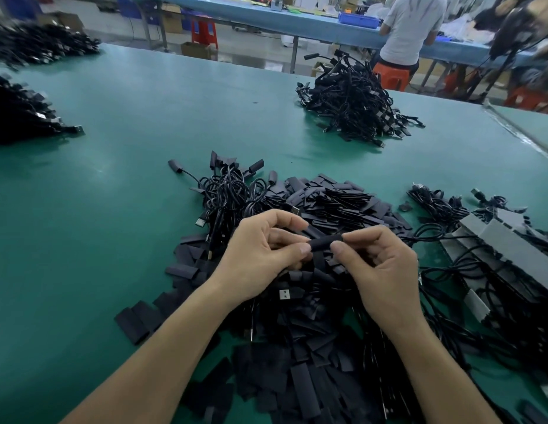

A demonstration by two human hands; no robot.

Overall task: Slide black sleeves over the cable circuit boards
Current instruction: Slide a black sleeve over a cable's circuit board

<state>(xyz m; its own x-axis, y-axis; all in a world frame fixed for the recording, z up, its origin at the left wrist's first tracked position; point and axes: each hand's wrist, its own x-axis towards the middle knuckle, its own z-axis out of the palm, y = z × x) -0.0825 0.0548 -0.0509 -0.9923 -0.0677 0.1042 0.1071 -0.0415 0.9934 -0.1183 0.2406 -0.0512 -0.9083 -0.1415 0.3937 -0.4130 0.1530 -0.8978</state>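
Observation:
A black sleeve (pixel 324 242) is held level between both hands above a heap of loose flat black sleeves (pixel 297 332). My left hand (pixel 263 255) pinches its left end between thumb and fingers. My right hand (pixel 379 264) pinches its right end, where a thin black cable (pixel 425 232) runs off to the right. The circuit board is hidden inside the sleeve or behind my fingers. A USB plug (pixel 285 294) lies on the heap under my left wrist.
A tangle of sleeved cables (pixel 230 191) lies just beyond my hands, a bigger pile (pixel 355 102) at the far right. Cables on grey card strips (pixel 496 240) lie to the right. More black piles (pixel 22 111) sit at the left of the green table (pixel 129 179). A person (pixel 410 29) stands at a far bench.

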